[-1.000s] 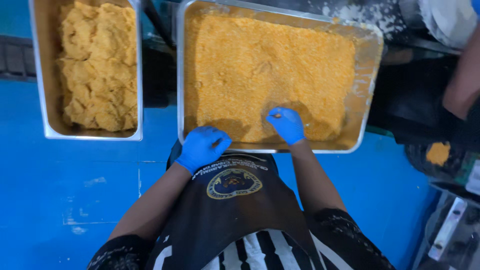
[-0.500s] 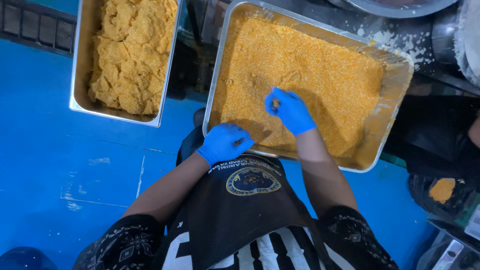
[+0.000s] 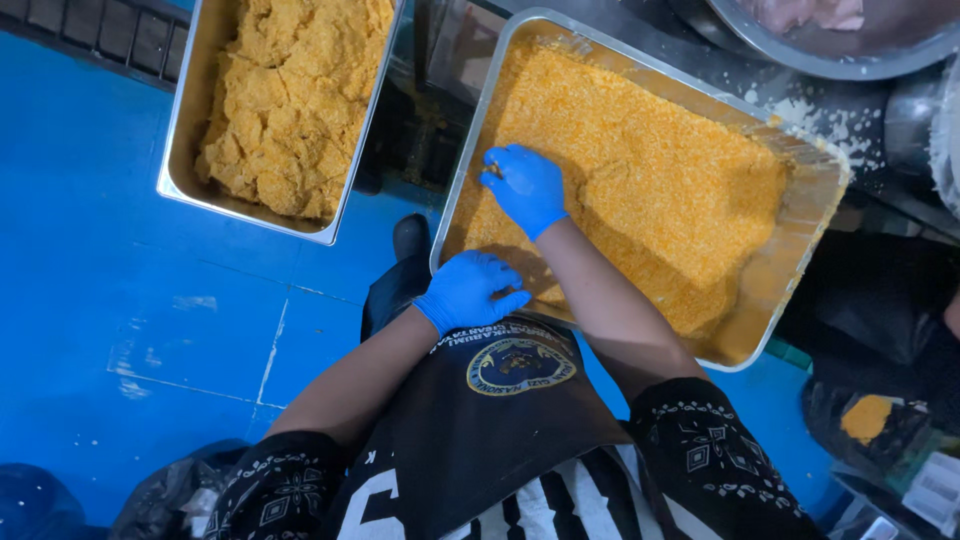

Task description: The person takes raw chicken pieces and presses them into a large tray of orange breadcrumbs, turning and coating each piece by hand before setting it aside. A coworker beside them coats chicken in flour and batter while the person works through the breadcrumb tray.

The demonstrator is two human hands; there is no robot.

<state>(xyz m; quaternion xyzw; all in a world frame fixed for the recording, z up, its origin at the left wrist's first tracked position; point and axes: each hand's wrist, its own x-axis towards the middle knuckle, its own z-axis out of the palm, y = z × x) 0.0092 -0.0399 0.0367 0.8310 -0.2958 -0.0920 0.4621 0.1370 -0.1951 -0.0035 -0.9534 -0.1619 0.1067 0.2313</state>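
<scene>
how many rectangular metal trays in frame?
2. One tray at upper left on the blue floor, heaped with breaded pieces. The other tray at centre right holds orange crumbs; the right hand is in it, the left hand at its near edge.

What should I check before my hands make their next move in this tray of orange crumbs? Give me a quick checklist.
1. Gloves on both hands: ok; the left hand and right hand both wear blue gloves.
2. Right hand in the crumbs: ok; it presses into them near the tray's left end.
3. Left hand steadying the crumb tray: ok; it rests at the near rim.
4. What the right fingers pinch: cannot tell; something small shows, too tiny to identify.
5. Crumb supply: ok; crumbs cover most of the tray.
6. Second tray of coated pieces: ok; it sits apart to the left, heaped.
</scene>
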